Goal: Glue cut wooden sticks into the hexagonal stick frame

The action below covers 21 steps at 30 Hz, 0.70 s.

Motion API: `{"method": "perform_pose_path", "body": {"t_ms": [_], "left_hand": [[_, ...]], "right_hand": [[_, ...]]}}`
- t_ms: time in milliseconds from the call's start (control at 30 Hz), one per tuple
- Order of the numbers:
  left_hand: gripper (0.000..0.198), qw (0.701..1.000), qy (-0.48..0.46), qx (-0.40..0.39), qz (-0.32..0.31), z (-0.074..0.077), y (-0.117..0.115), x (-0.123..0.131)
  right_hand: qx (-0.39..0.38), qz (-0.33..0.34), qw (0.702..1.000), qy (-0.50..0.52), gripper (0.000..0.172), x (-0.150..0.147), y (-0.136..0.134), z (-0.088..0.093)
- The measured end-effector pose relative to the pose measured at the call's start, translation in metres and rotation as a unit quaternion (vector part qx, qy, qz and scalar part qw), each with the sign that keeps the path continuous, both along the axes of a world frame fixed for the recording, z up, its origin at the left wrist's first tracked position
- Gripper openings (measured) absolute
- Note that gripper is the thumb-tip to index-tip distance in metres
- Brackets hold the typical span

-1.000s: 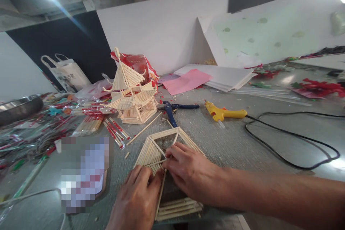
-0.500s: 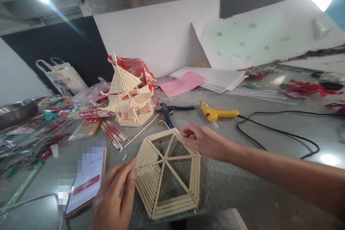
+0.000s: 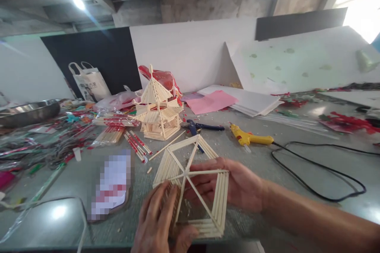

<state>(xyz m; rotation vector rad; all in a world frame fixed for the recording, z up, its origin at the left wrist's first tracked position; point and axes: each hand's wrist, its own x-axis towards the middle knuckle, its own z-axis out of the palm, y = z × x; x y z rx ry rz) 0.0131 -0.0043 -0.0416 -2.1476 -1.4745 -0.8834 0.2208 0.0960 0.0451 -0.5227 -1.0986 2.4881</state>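
A hexagonal frame of thin wooden sticks [image 3: 220, 195] is between my hands near the table's front edge. Its spokes meet in the middle; slats fill some left sections, while others are partly open. My left hand [image 3: 157, 217] lies over its lower left side, fingers on top and thumb at the near edge. From the right, my right hand [image 3: 245, 184] reaches beneath the frame, supporting it; its fingers show through the gaps. Behind stands a small pagoda model [image 3: 160, 116] of the same sticks. Blue-handled cutters [image 3: 209, 127] and a yellow glue gun [image 3: 252, 138] lie beyond the frame.
A blurred phone [image 3: 111, 185] lies left. Wrapped stick bundles [image 3: 138, 144], craft scraps and a metal bowl [image 3: 32, 112] crowd the left side. The glue gun's black cable [image 3: 308, 191] loops at right. Pink paper [image 3: 212, 102] and white boards [image 3: 261, 104] lie at the back.
My right hand has moved from the frame's upper right edge to underneath it. My left hand has come over the lower left side. The frame looks tilted, and the view has shifted.
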Motion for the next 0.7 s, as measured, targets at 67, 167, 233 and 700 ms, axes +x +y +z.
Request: {"method": "perform_pose_path", "body": {"t_ms": [67, 167, 233, 700], "left_hand": [[0.074, 1.0, 0.011, 0.012, 0.012, -0.002, 0.005, -0.002], [0.078, 0.999, 0.033, 0.03, 0.025, -0.008, 0.01, -0.004], [0.078, 0.998, 0.035, 0.034, 0.027, -0.011, 0.011, -0.004], [0.072, 0.997, 0.027, 0.046, 0.046, -0.013, 0.015, -0.002]], "right_hand": [[0.006, 0.007, 1.0, 0.014, 0.043, -0.004, -0.004, -0.001], [0.005, 0.005, 1.0, 0.005, 0.045, -0.005, -0.003, -0.006], [0.002, 0.004, 1.0, 0.005, 0.05, -0.004, -0.001, -0.01], [-0.009, -0.01, 0.998, 0.055, 0.071, -0.014, -0.004, -0.02]]}}
